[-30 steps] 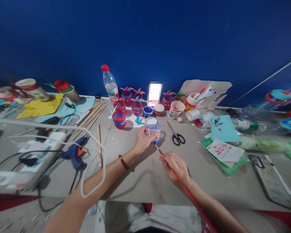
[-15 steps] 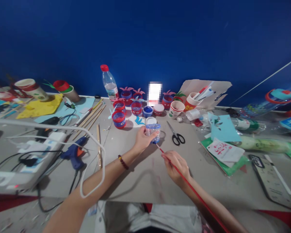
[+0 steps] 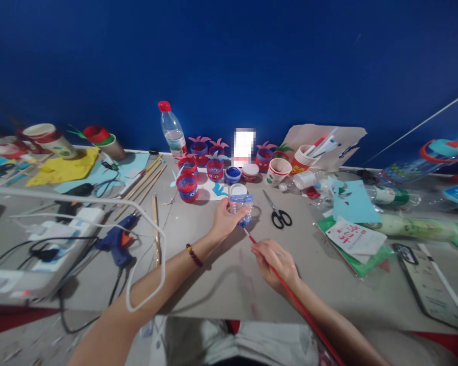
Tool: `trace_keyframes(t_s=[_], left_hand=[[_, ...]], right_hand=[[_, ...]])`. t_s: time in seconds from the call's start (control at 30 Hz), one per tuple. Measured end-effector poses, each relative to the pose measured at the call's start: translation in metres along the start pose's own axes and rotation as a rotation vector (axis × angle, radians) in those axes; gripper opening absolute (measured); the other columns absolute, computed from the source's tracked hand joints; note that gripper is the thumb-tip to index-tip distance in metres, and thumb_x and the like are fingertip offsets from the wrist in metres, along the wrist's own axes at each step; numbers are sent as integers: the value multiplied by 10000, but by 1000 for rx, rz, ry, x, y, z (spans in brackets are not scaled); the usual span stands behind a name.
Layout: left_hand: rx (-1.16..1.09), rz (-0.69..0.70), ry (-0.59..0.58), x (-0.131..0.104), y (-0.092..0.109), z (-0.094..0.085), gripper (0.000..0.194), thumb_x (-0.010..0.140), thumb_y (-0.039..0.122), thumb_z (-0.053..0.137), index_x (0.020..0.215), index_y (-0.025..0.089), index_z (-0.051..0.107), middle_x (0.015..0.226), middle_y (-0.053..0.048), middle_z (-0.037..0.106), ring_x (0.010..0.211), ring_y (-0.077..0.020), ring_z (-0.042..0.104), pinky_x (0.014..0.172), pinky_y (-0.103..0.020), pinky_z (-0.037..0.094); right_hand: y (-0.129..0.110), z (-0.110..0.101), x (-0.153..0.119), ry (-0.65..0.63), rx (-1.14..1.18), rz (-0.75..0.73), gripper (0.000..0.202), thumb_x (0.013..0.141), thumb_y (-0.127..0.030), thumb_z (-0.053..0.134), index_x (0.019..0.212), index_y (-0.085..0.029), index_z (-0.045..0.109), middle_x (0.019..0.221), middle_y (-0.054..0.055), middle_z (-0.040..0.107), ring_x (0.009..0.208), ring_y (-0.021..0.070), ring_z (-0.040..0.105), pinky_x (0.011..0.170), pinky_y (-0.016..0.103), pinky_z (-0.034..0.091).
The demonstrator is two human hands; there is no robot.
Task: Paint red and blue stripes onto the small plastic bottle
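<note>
Head view, worn by you: looks forward and down across the grey table (image 3: 213, 274) at arm's reach, facing the blue wall (image 3: 213, 66).

Clear, ribbed plastic cup (image 3: 240, 209).

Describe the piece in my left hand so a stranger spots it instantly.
On the gray table, find the left hand. It holds a clear plastic cylinder; unlike the red-and-blue cups beyond, only its top and bottom edges are blue.
</note>
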State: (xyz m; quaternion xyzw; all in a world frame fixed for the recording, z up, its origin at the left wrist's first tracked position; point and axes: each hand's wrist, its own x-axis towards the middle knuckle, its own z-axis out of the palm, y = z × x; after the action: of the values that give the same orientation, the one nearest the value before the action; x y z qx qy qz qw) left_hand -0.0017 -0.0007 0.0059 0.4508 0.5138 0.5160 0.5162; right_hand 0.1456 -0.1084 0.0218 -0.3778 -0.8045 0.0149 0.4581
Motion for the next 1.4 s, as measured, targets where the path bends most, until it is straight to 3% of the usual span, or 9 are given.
trace_keyframes(t_s=[0.4, 0.87, 1.0, 1.4], left_hand=[[-18, -26, -15, -2, 7, 1, 413, 585, 414, 872, 751, 169, 584, 714, -10, 657, 638, -134, 596, 602, -273, 500], [-20, -22, -16, 0, 1, 0, 406, 596, 428, 875, 769, 166, 617, 736, -24, 669, 654, -145, 607, 603, -270, 505], [-33, -32, -10, -1, 4, 0, 422, 574, 424, 886, 765, 166, 612, 723, -19, 665, 645, -142, 605, 602, -270, 504], [-46, -28, -17, 0, 0, 0, 427, 584, 447, 880, 801, 166, 642, 747, -23, 669, 656, -144, 607, 608, -269, 495]], right_hand=[[-1, -2, 3, 18, -22, -23, 187, 928, -46, 494, 977, -193, 599, 738, 57, 674, 677, 172, 634, 605, 269, 551], [-2, -4, 3, 32, -14, 5, 221, 882, -19, 510, 953, -208, 600, 732, 51, 677, 678, 178, 654, 630, 283, 569], [-1, -3, -1, 50, -12, -14, 248, 881, -4, 513, 1014, -196, 597, 766, 66, 686, 723, 188, 661, 663, 308, 580], [-4, -1, 2, 9, 15, -29, 221, 898, -34, 504, 995, -205, 605, 732, 51, 682, 690, 180, 665, 634, 288, 576]])
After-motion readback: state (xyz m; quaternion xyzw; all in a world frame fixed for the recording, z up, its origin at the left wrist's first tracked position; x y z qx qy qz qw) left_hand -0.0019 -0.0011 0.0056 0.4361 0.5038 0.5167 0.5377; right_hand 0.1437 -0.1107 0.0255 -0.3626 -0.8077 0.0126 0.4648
